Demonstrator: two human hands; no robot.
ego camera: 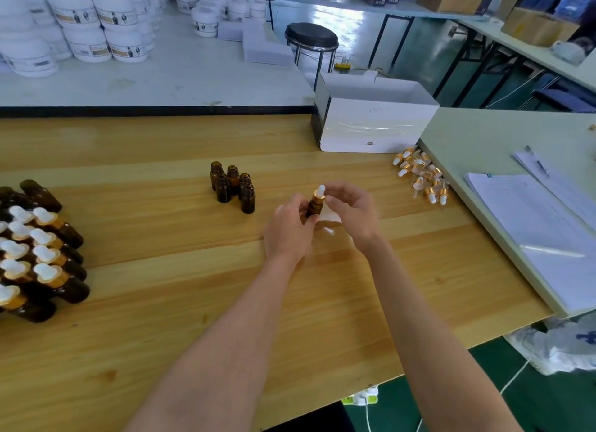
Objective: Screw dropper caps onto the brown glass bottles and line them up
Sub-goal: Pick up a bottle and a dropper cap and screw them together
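Brown glass bottle [314, 208] is upright over the surface [161, 286]; fingers of the left hand [287, 235] grasp it; those of the right hand [353, 210] pinch its dropper cap [319, 195].

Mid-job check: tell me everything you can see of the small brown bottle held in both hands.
The small brown glass bottle is round and dark amber, held nearly upright over the light wooden table. A dropper cap with gold collar and white bulb sits on its neck; how far it is screwed down cannot be told. The left hand grips its body, hiding the base; the right hand pinches the cap.
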